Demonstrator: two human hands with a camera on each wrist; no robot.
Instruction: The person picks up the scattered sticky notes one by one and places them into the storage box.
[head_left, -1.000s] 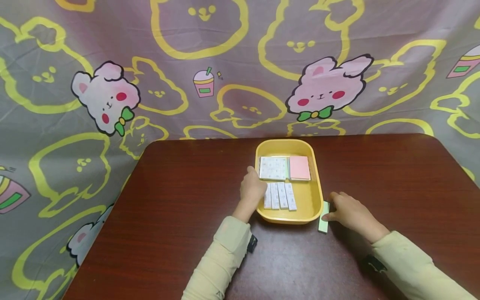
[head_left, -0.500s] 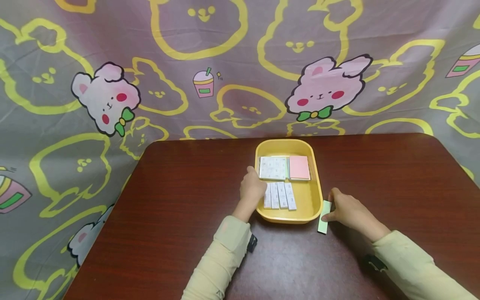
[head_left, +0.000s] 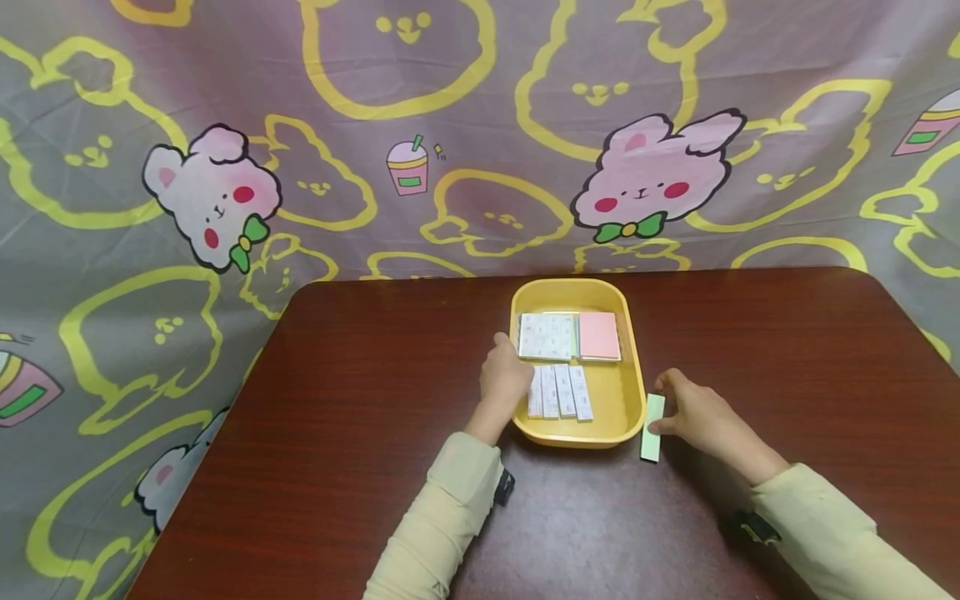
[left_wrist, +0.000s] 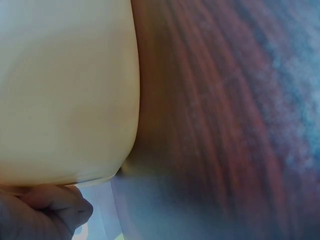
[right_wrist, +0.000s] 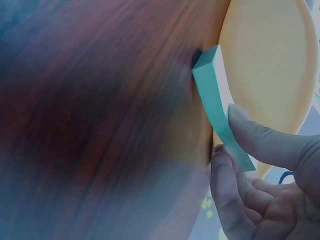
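Note:
A yellow plastic tray [head_left: 577, 435] stands on the dark wooden table. My left hand [head_left: 506, 375] grips its left rim; in the left wrist view the curled fingers [left_wrist: 65, 204] lie right at the tray's edge. Just outside the tray's right front corner, my right hand [head_left: 701, 421] pinches a narrow light green paper pad [head_left: 652, 429] between thumb and fingers. The right wrist view shows the pad [right_wrist: 212, 97] as a thick, slightly bent strip, the thumb on its pale broad face and fingertips behind it.
In the tray lie a printed white pad [head_left: 545, 336], a pink pad [head_left: 599, 335] and several narrow printed strips [head_left: 560, 392] side by side. The wooden table [head_left: 360, 417] extends around it. A patterned curtain [head_left: 480, 133] hangs behind the table and along the left.
My right hand has shifted slightly away from me and to the right with the green paper pad. The left hand and tray have not visibly moved.

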